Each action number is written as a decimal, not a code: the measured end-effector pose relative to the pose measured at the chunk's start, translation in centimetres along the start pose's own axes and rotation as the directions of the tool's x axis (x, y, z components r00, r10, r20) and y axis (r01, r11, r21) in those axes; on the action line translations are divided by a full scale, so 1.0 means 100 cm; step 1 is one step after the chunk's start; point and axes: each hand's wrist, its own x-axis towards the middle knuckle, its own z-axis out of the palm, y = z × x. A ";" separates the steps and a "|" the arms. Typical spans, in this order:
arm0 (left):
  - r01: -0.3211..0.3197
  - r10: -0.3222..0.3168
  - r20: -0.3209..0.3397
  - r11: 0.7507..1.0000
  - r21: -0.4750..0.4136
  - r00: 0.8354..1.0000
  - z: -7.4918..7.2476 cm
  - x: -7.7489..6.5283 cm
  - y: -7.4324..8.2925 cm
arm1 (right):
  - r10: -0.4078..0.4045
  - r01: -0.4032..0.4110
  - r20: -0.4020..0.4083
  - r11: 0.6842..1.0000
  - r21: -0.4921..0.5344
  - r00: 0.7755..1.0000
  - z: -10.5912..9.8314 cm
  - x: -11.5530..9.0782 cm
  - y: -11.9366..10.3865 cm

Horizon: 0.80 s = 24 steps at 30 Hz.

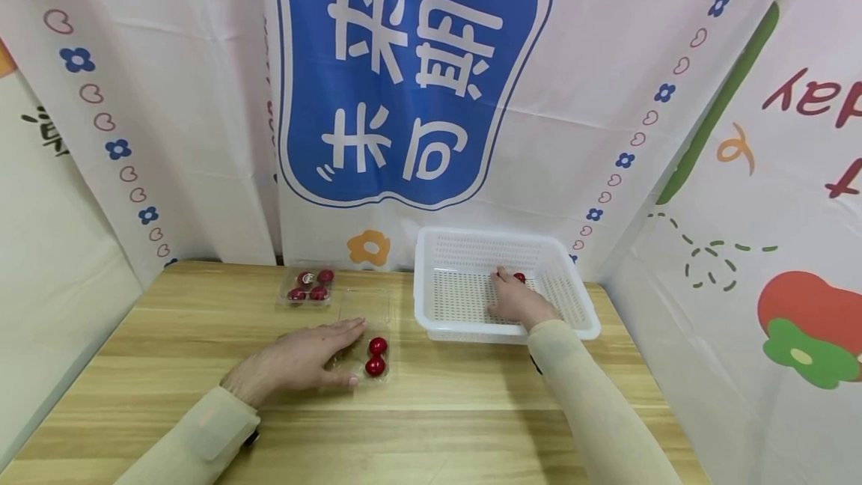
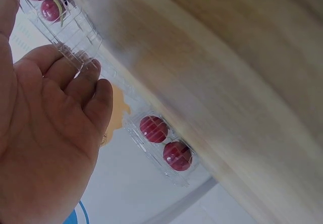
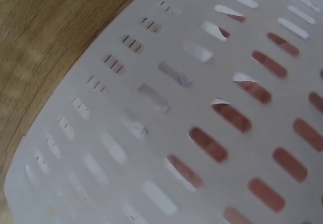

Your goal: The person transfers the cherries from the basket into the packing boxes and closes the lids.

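My left hand (image 1: 303,356) lies with straight fingers over the near side of an open clear plastic box (image 1: 367,305). Two dark red cherries (image 1: 377,356) sit in that box, just right of the fingertips. In the left wrist view, the palm (image 2: 45,128) shows and the fingertips touch the box's ridged wall; one cherry (image 2: 52,9) there has a stem. My right hand (image 1: 517,302) reaches down into a white perforated basket (image 1: 431,305), fingertips at the red cherries inside. I cannot tell whether its fingers grip one. Through the basket's slots, the right wrist view shows only bits of that hand.
A second clear box (image 1: 306,301) with several cherries (image 1: 318,293) stands at the table's back left. The wooden table (image 1: 417,425) meets a printed white curtain (image 1: 222,193) behind, and more printed cloth (image 1: 734,193) hangs at the right.
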 end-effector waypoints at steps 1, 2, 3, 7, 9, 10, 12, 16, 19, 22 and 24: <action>-0.001 0.001 0.000 1.000 0.001 1.000 0.000 0.000 0.000 | 0.001 -0.001 0.009 1.000 0.006 1.000 0.000 0.000 0.000; -0.001 0.001 0.000 1.000 0.002 1.000 0.000 0.000 0.000 | -0.002 0.002 0.013 1.000 0.005 1.000 0.000 0.001 0.000; -0.002 0.002 0.000 1.000 0.002 1.000 0.000 0.000 -0.001 | -0.002 0.002 0.009 1.000 0.002 1.000 0.000 0.001 0.000; -0.003 0.003 0.003 1.000 0.001 1.000 0.000 0.000 -0.001 | -0.008 0.006 -0.034 0.999 -0.046 0.999 0.001 0.004 -0.001; -0.003 0.003 0.003 1.000 0.003 1.000 0.000 0.000 -0.001 | -0.010 0.006 -0.057 0.997 -0.077 0.998 0.002 0.005 -0.002; -0.004 0.004 0.002 1.000 0.005 1.000 0.000 0.000 -0.001 | -0.011 0.005 -0.066 0.996 -0.093 0.998 0.002 0.005 -0.002; -0.004 0.004 0.001 1.000 0.005 1.000 0.000 0.000 -0.001 | -0.015 0.005 -0.082 0.993 -0.117 0.997 0.003 0.005 -0.002; -0.004 0.004 0.001 1.000 0.003 1.000 0.000 0.000 -0.001 | -0.026 0.016 -0.091 0.994 -0.106 0.996 0.003 0.003 -0.001; -0.004 0.004 0.001 1.000 0.004 1.000 0.000 0.000 0.000 | -0.041 0.034 -0.088 0.996 -0.080 0.995 0.003 0.002 0.000; -0.005 0.005 0.001 1.000 0.006 1.000 0.000 0.000 0.000 | -0.056 0.051 -0.086 0.997 -0.064 0.995 0.002 0.001 0.000; -0.006 0.006 0.000 1.000 0.007 1.000 0.000 0.001 0.000 | -0.062 0.058 -0.090 0.997 -0.051 0.994 0.002 0.001 0.000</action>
